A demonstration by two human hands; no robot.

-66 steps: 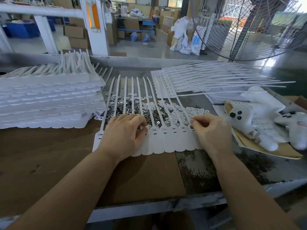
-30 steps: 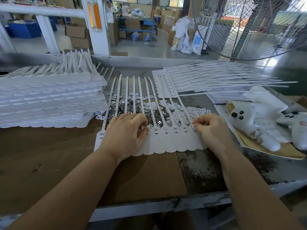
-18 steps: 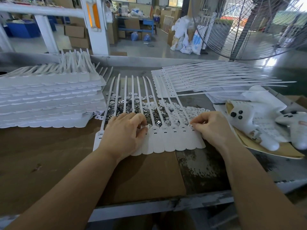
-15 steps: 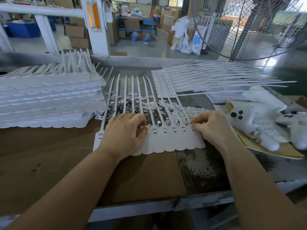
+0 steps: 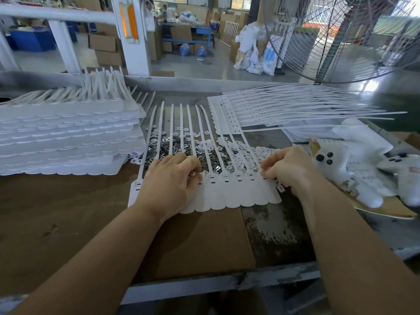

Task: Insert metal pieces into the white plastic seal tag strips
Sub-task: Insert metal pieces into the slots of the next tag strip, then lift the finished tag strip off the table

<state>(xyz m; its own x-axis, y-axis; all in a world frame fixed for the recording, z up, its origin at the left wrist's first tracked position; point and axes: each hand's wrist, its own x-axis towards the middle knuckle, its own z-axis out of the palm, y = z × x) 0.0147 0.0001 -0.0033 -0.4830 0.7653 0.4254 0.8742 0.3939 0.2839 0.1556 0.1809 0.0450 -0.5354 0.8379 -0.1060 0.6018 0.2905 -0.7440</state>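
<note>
Little is changed since the earlier pictures: the right hand [image 5: 288, 169] is moved a bit up and toward the row of tags, and the left hand [image 5: 169, 181] is kept in the same spot.

A row of white seal tags [image 5: 229, 192], joined side by side, is laid flat in the middle of the frame on a brown cardboard sheet [image 5: 200, 242]. Their thin tails are pointed up toward the top of the frame. The left hand is laid on the left part of the row, with its fingers curled and its thumb and first finger pressed together at a tag slot. What is pinched there is too small to be told. The right hand is set at the right end of the row, with its fingertips bunched together on the last tag.

A pile of small shiny metal pieces [image 5: 172, 148] is seen under the tails, just above the left hand. Small white plastic bits [image 5: 241, 153] are heaped beside it, to the right.

A tall stack of white tags [image 5: 68, 137] is seen at the left. More tag strips [image 5: 284, 110] are fanned out at the upper right. A big fan [image 5: 341, 37] is stood behind them.
</note>
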